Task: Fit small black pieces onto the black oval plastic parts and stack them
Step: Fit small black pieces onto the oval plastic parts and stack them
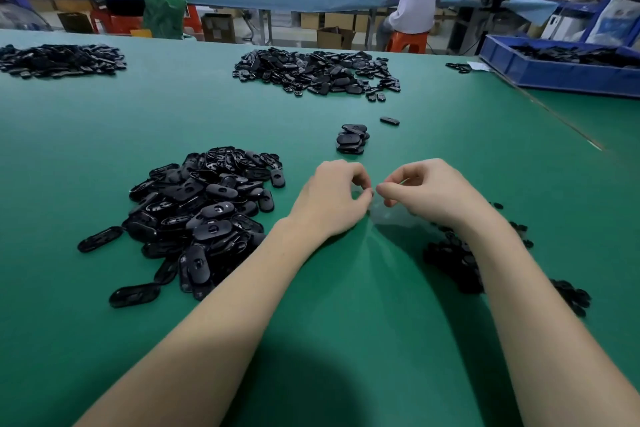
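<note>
A worker's two bare hands meet over a green-topped table (311, 107), fingertips drawn together at the centre. The left hand (334, 196) and the right hand (427, 189) are both curled, thumb and forefinger of each nearly touching the other's, apparently working at the edge of a clear plastic bag (391, 215) that lies crumpled just beneath them; whether anything is actually pinched between the fingers cannot be told from here, and no black part shows in either grip.

The heap of black oval plastic parts (204, 215) lies just to the left of the left hand, its pieces pointing every way, though the nearest ones by the forearm run roughly away from the worker. The small black pieces (453, 256) sit under and just behind the right wrist, partly hidden by the forearm. So each supply lies on its own hand's side: ovals for the left, small pieces for the right.

A short stack of finished ovals (351, 139) stands just beyond the hands, slightly nearer the left, with one loose oval (389, 121) a little farther off to the right. More heaps and a blue bin (554, 74) sit at the far edge.

By the look of it, the next reach is sideways and back, not forward
</note>
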`<state>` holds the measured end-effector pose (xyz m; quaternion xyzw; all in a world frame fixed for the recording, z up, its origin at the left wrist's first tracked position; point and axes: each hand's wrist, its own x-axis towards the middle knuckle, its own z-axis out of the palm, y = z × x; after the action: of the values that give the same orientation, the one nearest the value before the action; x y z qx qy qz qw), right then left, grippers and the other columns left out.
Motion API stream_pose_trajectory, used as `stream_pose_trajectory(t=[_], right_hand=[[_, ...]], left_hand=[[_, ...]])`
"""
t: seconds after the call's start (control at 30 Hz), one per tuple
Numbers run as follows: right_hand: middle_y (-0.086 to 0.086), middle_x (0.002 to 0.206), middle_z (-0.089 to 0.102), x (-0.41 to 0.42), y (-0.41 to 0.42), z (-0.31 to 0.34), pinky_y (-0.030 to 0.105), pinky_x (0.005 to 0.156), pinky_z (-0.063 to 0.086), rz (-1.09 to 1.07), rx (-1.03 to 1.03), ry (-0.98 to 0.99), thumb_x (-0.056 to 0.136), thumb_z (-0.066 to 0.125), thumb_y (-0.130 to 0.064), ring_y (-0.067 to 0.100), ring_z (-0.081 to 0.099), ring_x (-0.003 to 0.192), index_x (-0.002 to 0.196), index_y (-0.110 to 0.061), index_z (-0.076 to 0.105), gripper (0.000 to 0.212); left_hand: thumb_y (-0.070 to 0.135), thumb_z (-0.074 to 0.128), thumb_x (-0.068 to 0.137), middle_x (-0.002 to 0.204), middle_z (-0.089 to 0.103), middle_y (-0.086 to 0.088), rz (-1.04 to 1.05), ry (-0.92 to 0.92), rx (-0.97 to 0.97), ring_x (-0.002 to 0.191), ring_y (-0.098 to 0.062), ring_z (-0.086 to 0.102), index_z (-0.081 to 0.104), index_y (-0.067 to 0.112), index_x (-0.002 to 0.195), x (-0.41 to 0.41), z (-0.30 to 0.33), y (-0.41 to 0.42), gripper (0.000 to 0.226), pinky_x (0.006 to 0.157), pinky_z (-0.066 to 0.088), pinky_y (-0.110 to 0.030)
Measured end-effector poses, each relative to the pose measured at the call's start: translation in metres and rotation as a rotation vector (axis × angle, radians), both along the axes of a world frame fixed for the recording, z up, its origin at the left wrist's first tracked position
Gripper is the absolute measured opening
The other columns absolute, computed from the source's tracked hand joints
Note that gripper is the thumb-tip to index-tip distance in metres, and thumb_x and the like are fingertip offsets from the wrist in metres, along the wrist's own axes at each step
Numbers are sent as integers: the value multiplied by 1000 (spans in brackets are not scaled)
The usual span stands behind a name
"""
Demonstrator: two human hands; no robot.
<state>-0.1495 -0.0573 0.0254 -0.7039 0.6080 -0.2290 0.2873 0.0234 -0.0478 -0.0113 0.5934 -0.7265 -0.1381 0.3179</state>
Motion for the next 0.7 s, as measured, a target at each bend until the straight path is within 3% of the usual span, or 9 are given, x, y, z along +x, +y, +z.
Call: stream_pose_trajectory(t=[0.13,0.33,0.47,0.6,0.7], right_hand=[[-14,76,75,12,3,-8,30,74,53,22,-6,113,82,71,-46,7,65,78,77,-30,74,17],[-15,80,71,23,5,-17,32,77,54,56,17,183,83,69,-49,9,65,84,76,-33,73,18],[-16,81,70,23,6,-17,33,83,56,56,22,170,83,71,-48,11,66,88,77,-32,73,17],[-16,84,71,22,7,-17,34,87,56,56,31,155,83,71,-48,12,67,92,78,-32,73,17],[-15,83,71,22,8,-17,35,88,56,55,25,149,83,71,-48,12,67,92,78,-31,73,18]], left_hand=[[35,64,89,106,66,6,77,-38,-2,105,-16,58,68,28,97,12,8,5,11,87,49,-34],[38,63,91,100,57,4,110,-113,30,106,-20,55,68,26,101,17,7,13,16,81,40,-31],[41,63,92,115,60,-2,129,-161,55,117,-24,50,65,25,107,21,6,14,23,98,42,-38],[46,62,92,133,53,-5,198,-289,46,131,-26,39,62,25,113,23,4,13,30,110,29,-42],[47,62,91,139,49,-6,235,-278,79,136,-27,35,60,25,113,24,3,12,31,116,26,-48]])
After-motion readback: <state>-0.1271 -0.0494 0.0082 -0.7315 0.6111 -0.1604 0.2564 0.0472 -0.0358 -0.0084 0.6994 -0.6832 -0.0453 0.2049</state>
